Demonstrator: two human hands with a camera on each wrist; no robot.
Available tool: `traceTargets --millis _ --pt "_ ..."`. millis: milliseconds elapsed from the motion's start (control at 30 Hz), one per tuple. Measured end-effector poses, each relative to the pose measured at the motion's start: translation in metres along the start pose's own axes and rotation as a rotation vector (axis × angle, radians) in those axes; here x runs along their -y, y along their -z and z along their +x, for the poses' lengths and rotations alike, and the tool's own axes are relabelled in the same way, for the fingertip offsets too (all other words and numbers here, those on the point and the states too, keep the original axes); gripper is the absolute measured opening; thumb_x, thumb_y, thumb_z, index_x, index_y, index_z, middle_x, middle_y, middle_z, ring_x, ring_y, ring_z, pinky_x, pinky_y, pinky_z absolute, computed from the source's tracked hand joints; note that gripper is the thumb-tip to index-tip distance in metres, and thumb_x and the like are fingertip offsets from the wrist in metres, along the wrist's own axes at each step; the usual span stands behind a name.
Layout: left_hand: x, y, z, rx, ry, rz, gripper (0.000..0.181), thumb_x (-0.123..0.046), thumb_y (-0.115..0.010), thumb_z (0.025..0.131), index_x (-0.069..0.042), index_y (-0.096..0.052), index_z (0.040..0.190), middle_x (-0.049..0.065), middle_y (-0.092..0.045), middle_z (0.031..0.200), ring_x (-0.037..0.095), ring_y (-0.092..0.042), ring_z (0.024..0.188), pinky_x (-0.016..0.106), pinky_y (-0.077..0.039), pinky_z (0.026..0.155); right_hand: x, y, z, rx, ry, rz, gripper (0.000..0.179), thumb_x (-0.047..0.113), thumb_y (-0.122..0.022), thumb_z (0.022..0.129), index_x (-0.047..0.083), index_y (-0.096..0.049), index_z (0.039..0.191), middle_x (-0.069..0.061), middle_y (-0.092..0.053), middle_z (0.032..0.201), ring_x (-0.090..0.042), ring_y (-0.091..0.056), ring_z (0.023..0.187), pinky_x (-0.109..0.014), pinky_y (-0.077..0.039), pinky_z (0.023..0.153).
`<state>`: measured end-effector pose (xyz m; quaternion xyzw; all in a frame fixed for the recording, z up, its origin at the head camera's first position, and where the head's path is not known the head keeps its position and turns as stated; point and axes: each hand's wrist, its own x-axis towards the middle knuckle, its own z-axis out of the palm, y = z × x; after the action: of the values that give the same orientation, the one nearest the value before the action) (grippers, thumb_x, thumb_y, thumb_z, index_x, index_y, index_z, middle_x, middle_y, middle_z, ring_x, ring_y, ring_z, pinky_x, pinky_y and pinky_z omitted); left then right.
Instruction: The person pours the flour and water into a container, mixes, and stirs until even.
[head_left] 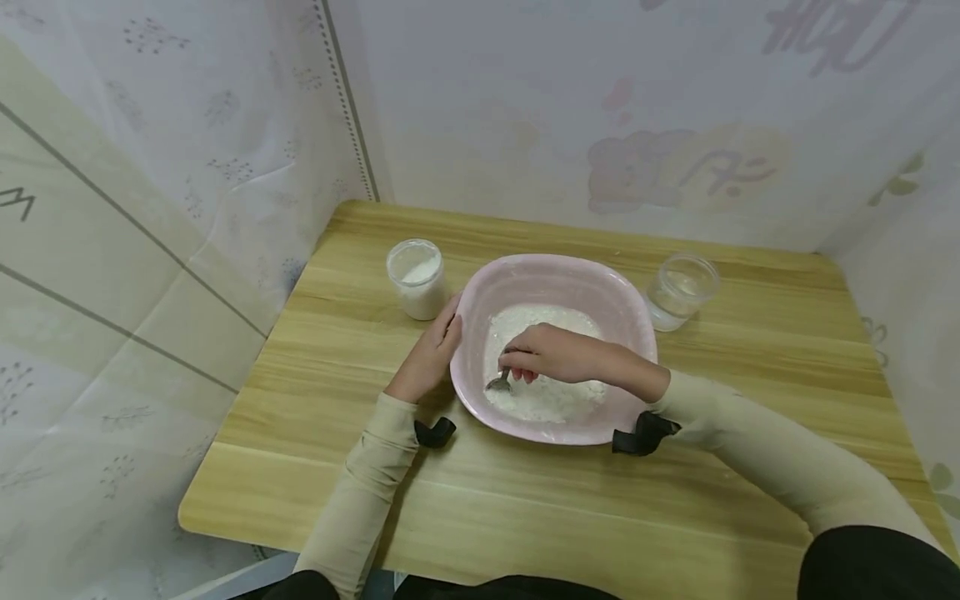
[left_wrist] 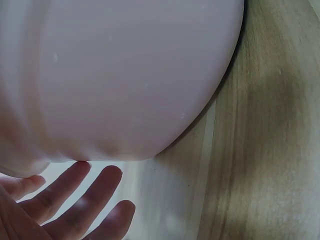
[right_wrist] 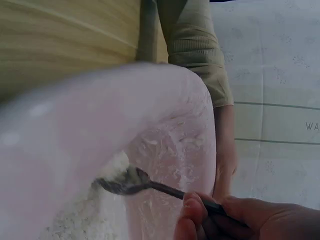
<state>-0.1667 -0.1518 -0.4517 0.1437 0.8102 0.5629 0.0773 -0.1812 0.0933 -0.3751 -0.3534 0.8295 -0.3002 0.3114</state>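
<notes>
A pink basin (head_left: pixel 551 432) holds white flour (head_left: pixel 551 404) that looks clumpy in the right wrist view. Over the flour, my right hand (head_left: pixel 558 353) grips a metal spoon (head_left: pixel 498 382) by its handle, and the spoon's bowl (right_wrist: pixel 127 182) is down at the flour with some white on it. My left hand (head_left: pixel 431 354) rests against the basin's left side near the rim. Seen from the left wrist, its fingers (left_wrist: pixel 82 207) are spread and fairly straight, fingertips right at the outer wall (left_wrist: pixel 135 90).
A clear jar (head_left: pixel 418 283) part full of white powder stands left of the basin, close to the left hand. Right of the basin is a clear jar with some clear liquid (head_left: pixel 678 292). All stand on a wooden table (head_left: pixel 480 508) against cloth-covered walls.
</notes>
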Motion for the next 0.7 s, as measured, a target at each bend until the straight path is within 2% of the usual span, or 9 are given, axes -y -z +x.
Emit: traceTargets --millis 200,300,533,700 --pt "-0.002 0.000 0.000 0.002 0.007 0.005 0.056 -0.032 -0.031 0.115 -0.018 -0.020 0.168 0.010 -0.026 0.173 0.030 -0.029 0.158 0.052 -0.024 0.131 -0.003 0.005 -0.022 0.056 -0.037 -0.033 0.035 0.027 -0.049 0.111 0.009 -0.077 0.102 -0.007 -0.072 0.084 -0.010 -0.060 0.071 -0.027 -0.053 0.075" --pt "-0.001 0.000 0.001 0.003 0.007 0.005 0.056 -0.032 -0.031 0.115 -0.018 -0.020 0.168 0.010 -0.025 0.173 0.030 -0.028 0.158 0.052 -0.024 0.131 -0.010 0.011 -0.034 0.052 -0.065 -0.056 0.034 0.024 -0.049 0.111 0.009 -0.077 0.100 -0.004 -0.069 0.079 -0.008 -0.057 0.067 -0.027 -0.051 0.073" --pt "0.000 0.000 0.002 -0.004 0.004 0.010 0.056 -0.032 -0.031 0.115 -0.017 -0.020 0.168 0.009 -0.026 0.173 0.029 -0.028 0.158 0.051 -0.023 0.131 -0.035 0.025 -0.056 -0.007 -0.145 -0.086 0.033 0.018 -0.049 0.111 0.006 -0.076 0.097 -0.011 -0.068 0.076 -0.010 -0.054 0.060 -0.025 -0.046 0.060" --pt "0.000 0.000 0.001 -0.001 0.009 0.014 0.057 -0.033 -0.031 0.115 -0.016 -0.020 0.168 0.010 -0.026 0.173 0.029 -0.028 0.158 0.051 -0.024 0.131 -0.046 0.035 -0.067 -0.075 -0.198 -0.131 0.035 0.018 -0.048 0.111 0.008 -0.074 0.090 -0.008 -0.066 0.071 -0.011 -0.051 0.057 -0.025 -0.043 0.055"
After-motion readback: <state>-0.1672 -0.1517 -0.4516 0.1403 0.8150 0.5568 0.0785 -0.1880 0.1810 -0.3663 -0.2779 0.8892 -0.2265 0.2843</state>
